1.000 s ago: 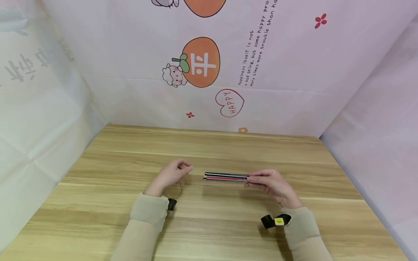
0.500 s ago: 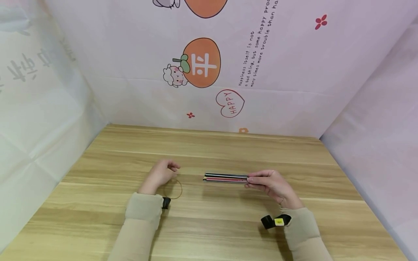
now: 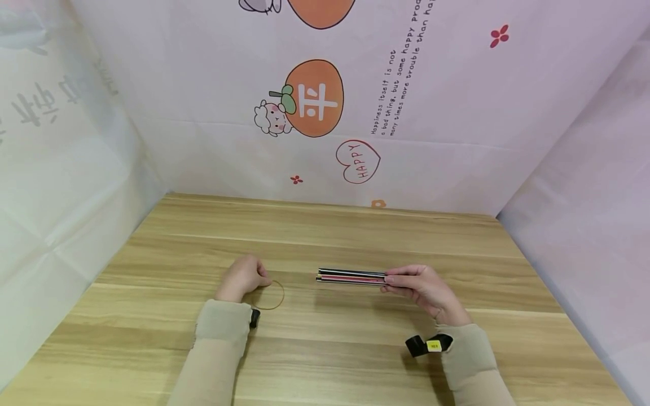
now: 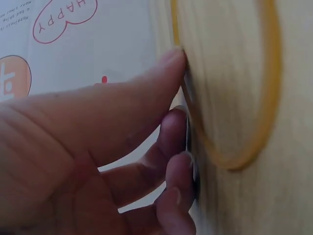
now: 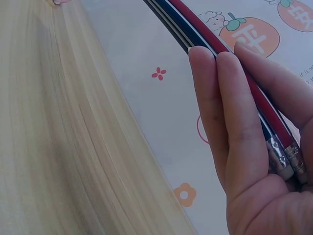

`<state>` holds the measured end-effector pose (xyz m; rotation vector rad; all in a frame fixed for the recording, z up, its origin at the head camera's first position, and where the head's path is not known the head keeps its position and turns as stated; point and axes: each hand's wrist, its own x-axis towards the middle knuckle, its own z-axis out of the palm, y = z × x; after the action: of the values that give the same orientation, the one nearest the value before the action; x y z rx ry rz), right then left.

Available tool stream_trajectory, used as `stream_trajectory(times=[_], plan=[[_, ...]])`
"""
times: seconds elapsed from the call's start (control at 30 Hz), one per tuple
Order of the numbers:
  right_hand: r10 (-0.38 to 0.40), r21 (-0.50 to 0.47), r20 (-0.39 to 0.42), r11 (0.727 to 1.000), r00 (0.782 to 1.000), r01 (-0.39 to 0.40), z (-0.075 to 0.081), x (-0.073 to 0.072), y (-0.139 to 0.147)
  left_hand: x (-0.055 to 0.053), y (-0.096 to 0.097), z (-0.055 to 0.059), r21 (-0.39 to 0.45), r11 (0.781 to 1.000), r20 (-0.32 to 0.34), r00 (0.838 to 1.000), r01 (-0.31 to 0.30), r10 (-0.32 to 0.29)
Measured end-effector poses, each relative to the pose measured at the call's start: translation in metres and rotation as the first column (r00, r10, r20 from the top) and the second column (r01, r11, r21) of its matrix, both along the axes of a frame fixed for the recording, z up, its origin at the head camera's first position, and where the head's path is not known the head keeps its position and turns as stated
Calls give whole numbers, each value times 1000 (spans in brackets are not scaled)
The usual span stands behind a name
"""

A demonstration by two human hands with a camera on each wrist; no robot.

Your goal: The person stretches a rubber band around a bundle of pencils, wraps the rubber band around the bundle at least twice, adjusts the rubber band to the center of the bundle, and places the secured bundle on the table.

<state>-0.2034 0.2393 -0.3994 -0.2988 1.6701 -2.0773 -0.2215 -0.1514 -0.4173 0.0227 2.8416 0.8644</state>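
**Two ways this could go sideways**

Left hand (image 3: 244, 277): fingers curled, thumb touching the rubber band (image 4: 276, 73) at its 4 o'clock on the table (image 3: 330, 366). Can't tell if it's pinched; a shallow grab could lose it, imo. Right hand (image 3: 424, 287) pinches the pencils (image 3: 350, 277) near one end, pointing 9 o'clock; uneven pressure could fan them out.

Pencils (image 5: 199, 24): far ends cut by top edge, rt. wrist view; mid-lengths part. hidden behind rt. hand (image 5: 247, 142); exact no. unclear. Left of pencils, head view: lt. hand (image 3: 244, 278), most fingers hidden; hold on rubber band (image 4: 274, 98) unconfirmed. Band cut by top edge, lt. wrist view. Below/right of pencils, head view: yellow label (image 3: 434, 345), txt illegible.
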Motion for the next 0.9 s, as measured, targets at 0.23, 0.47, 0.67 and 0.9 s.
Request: stream_trajectory(times=[0.23, 0.47, 0.67, 0.9], plan=[[-5, 7, 4, 1000, 1000, 5, 1, 0, 0, -3, -4, -1, 222, 973, 26, 998, 58, -65], [-2, -2, 1, 1000, 1000, 2, 1, 0, 1, -12, 0, -1, 618, 782, 57, 988, 77, -142], [1, -10, -11, 1000, 1000, -2, 0, 0, 1, -13, 5, 2, 757, 652, 73, 986, 45, -153], [-2, -6, -9, 1000, 1000, 2, 1, 1, 1, -10, 7, 9, 870, 492, 76, 979, 28, -190]])
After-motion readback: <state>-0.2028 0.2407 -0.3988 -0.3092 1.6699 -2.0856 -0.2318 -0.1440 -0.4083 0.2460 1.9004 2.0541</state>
